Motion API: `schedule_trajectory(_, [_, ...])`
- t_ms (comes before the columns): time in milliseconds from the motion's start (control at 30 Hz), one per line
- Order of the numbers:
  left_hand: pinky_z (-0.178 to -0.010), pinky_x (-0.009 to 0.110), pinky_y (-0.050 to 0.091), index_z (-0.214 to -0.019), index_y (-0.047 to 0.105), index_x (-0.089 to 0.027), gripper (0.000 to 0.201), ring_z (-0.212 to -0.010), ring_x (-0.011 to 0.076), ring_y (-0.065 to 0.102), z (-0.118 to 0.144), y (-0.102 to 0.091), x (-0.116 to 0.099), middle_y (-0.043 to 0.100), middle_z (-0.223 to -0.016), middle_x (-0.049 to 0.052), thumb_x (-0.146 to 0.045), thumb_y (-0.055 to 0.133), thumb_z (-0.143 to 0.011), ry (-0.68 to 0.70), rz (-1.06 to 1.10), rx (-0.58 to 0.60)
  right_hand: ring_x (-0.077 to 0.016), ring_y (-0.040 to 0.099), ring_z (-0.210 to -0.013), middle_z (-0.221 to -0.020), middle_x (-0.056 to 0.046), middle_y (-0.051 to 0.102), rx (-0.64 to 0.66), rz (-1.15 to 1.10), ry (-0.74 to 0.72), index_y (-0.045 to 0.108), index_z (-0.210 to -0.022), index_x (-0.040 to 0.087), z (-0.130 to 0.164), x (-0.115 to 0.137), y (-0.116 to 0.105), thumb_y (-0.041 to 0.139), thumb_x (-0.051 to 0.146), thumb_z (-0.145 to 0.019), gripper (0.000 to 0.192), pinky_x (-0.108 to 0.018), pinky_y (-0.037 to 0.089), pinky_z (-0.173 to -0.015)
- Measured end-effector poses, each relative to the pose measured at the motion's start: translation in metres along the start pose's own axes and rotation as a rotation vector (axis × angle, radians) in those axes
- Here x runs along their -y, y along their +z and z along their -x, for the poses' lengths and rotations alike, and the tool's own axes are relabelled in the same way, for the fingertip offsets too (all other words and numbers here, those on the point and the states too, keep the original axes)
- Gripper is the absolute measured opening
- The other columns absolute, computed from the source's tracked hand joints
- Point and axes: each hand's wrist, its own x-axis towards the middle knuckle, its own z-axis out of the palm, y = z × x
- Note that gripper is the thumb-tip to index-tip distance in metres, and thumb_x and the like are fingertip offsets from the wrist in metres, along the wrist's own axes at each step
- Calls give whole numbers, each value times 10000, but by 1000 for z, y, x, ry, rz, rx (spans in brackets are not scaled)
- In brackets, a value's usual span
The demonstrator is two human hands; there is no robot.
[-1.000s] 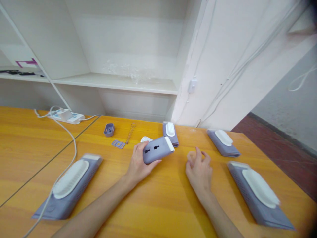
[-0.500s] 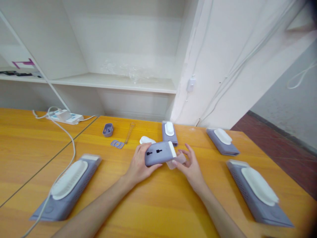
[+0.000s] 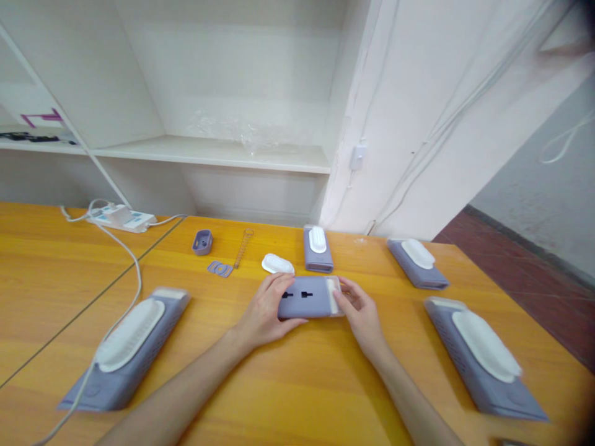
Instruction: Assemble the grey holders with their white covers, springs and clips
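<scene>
A lilac block (image 3: 307, 297) with two dark slots on its face and a white end cap lies between the hands, long axis crosswise, cap toward the right hand (image 3: 360, 313). The left hand (image 3: 263, 310) grips its other end; the right pinches the cap. Four lilac units with white tops lie around the hands on the surface (image 3: 288, 384).

The device (image 3: 307, 297) between my hands was lavender-grey with two small black slots on its top and a white end at 3 o'clock. The surface (image 3: 297, 384) was orange-yellow wood grain, crossed by a thin dark line. At 12 o'clock lay a white oval pad (image 3: 277, 264). At 8 o'clock a lavender unit (image 3: 124, 347) carried a white pad, with a white cable (image 3: 132, 260) running by it.
</scene>
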Motion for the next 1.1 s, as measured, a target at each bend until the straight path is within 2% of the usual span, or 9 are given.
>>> schedule_trajectory(233, [-1017,444,383,-1307,307,-192,771,-1182,261,423,1,-2,-2,467,-1245,135,-395,716,-686,-22,18,41,-136,554,-594,-702,-2,582,-21,46,-14,572,-1011,154,5,-11,0,680,469,-709,450,-245,469,-528])
schedule_trajectory(400, [-1017,446,379,-1315,294,-201,785,-1180,259,422,1,-3,-2,465,-1247,132,-390,721,-683,-41,31,63,-123,536,-566,-689,9,567,-44,127,-35,557,-1037,159,9,-19,1,651,469,-739,440,-234,441,-518])
schedule_trajectory(667, [-1020,436,376,-1311,298,-204,798,-1186,255,420,-1,-2,-3,463,-1248,125,-390,733,-668,-60,54,104,-125,528,-558,-670,7,547,-29,285,-59,574,-985,151,11,-14,2,625,480,-756,404,-226,419,-497])
schedule_trajectory(900, [-992,434,400,-1301,325,-217,793,-1149,253,446,-5,2,-4,480,-1219,110,-427,736,-656,-144,60,162,-174,592,-715,-837,-56,643,-109,508,-106,601,-998,180,13,-8,9,466,478,-863,354,-283,464,-653])
schedule_trajectory(1100, [-993,436,393,-1295,346,-220,778,-1146,253,447,-7,0,-4,495,-1234,102,-457,726,-658,-119,64,211,-224,564,-865,-902,-88,634,-199,765,-242,622,-930,169,13,-11,7,461,433,-871,315,-367,446,-796])
